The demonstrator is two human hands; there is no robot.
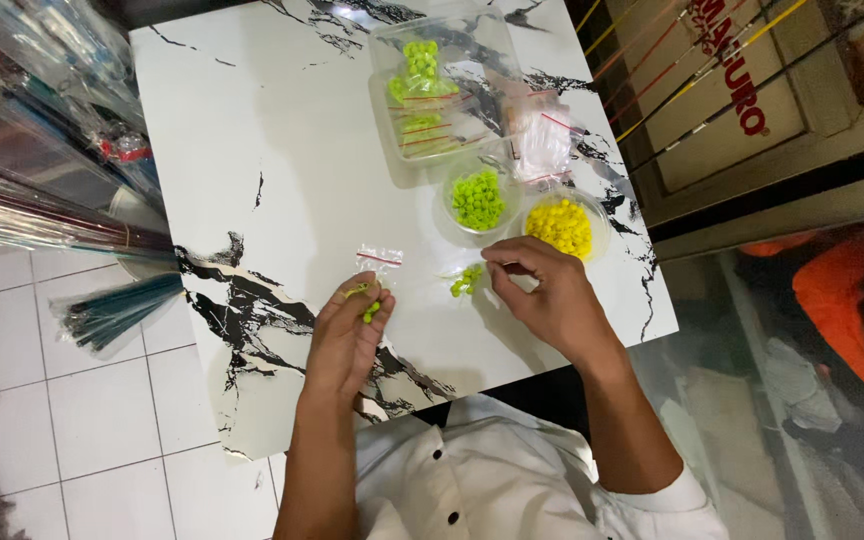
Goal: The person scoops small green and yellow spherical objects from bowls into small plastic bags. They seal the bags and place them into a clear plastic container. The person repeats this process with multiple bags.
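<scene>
Your left hand [347, 335] rests on the white marble-patterned table [272, 170], fingers curled narrow around a small clear zip bag [378, 262] whose red-striped top edge sticks out beyond your fingertips. A few lime-green beads [370, 310] sit against those fingertips, inside or against the bag; you cannot tell which from here.

Your right hand [542, 295] lies just to the right of that bag, thumb and forefinger pinched close together above a small loose heap of green beads [466, 281] on the tabletop. Whether a bead is held in the pinch cannot be told.

Just beyond the bag, toward the far edge of the table, stands a small clear round bowl of green beads [478, 198], and touching it on the right a like bowl of yellow beads [560, 226]. Farther from the bag, a clear rectangular tub [442, 85] holds filled bags of green beads with red strips. A bundle of empty zip bags [544, 145] lies beside the tub, just past the yellow bowl.
</scene>
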